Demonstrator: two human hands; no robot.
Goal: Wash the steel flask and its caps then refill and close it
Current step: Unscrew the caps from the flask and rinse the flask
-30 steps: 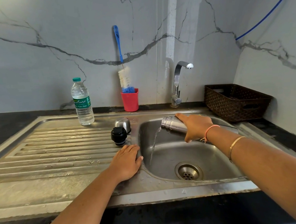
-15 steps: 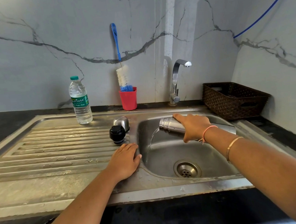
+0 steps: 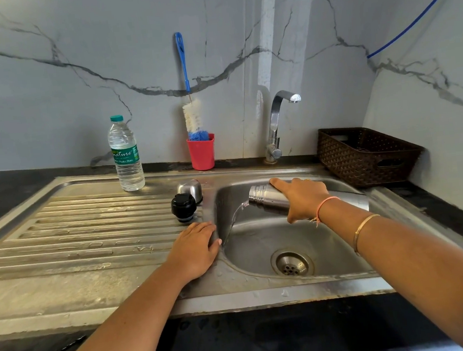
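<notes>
Low in the middle of the frame the left hand (image 3: 195, 249) lies flat on the edge of the sink (image 3: 264, 296), fingers straight and close together, holding nothing. Just up and to the right, the right hand (image 3: 303, 196) curls its fingers over the steel flask (image 3: 266, 198), with the first finger laid straight along the top. The flask lies on its side over the bowl, its mouth to the left and tipped a little down. A thin stream of water (image 3: 235, 217) runs out of it into the bowl, to the left of the drain (image 3: 292, 264). I think this is the pouring-out part of the wash. Next the flask likely needs tipping more until the water stops, then a scrub, and wet steel may be slippery, so the hold should be firm. A bit further up, left of the bowl, stand two caps: one black cap (image 3: 183, 207) and one steel cap (image 3: 190, 189) close behind it. Further back are one water bottle (image 3: 125, 154), one red cup (image 3: 202, 152) with one brush (image 3: 192, 114) in it, one tap (image 3: 276, 125), and one brown basket (image 3: 364, 157) at the right. So: one flask, two caps, two hands
</notes>
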